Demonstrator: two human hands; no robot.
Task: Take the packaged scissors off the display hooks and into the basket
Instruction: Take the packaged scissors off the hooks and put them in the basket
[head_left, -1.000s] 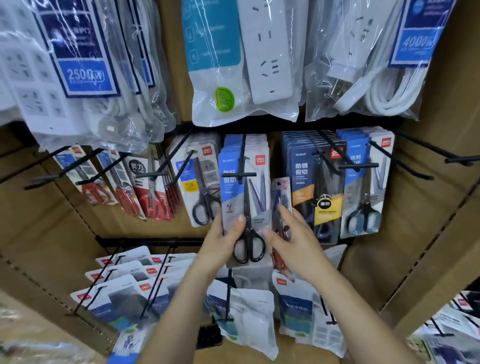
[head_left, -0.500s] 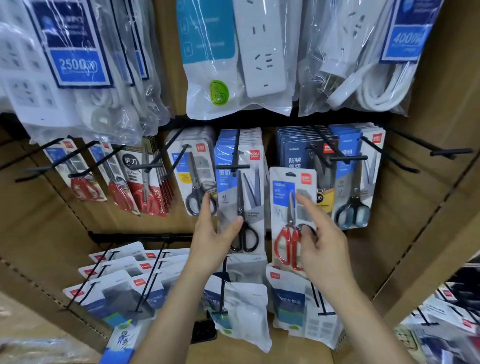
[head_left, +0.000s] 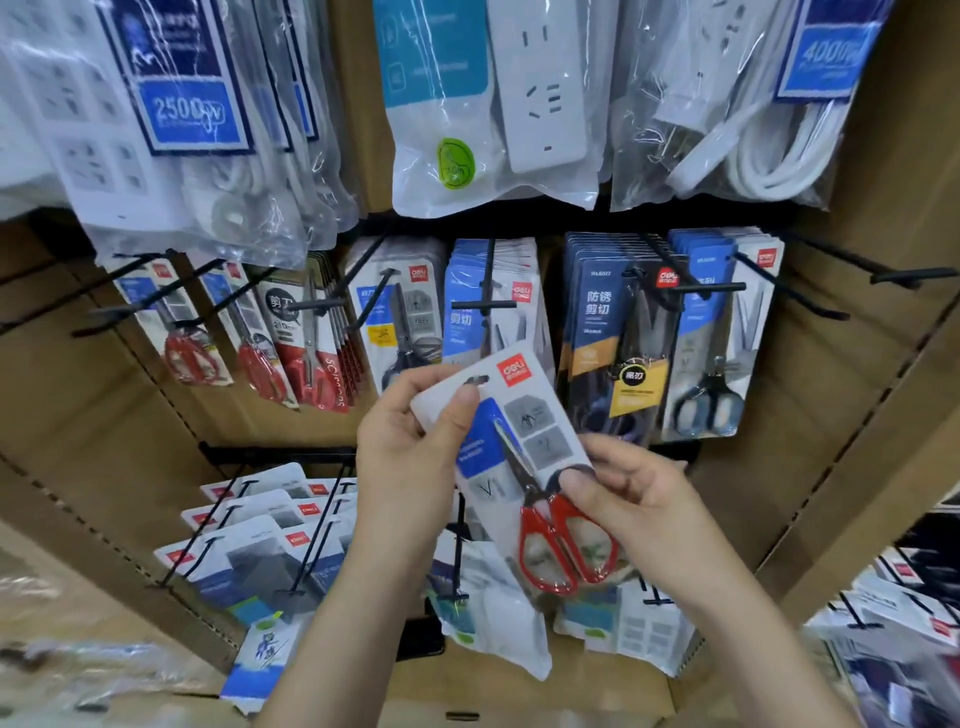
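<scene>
Pinching a probably light, stiff-looking scissors pack (head_left: 540, 415) tilted just below the display hooks (head_left: 488, 304), the left hand (head_left: 410, 447) takes its top edge, the right hand (head_left: 634, 499) its lower side.

The single view comes from a head-worn wide-angle camera, looking forward and a little down at a cardboard wall (head_left: 857, 415) close in front. The lens bows straight edges near the borders. Power strips (head_left: 540, 104) fill the top, scissor packs (head_left: 608, 332) on hooks (head_left: 696, 287) cross the middle, and lower packs (head_left: 249, 561) sit bottom left. The left hand (head_left: 410, 441) and right hand (head_left: 639, 499) rise from the near edge, gripping a red pack (head_left: 524, 441) at centre, nearest the lens.
</scene>
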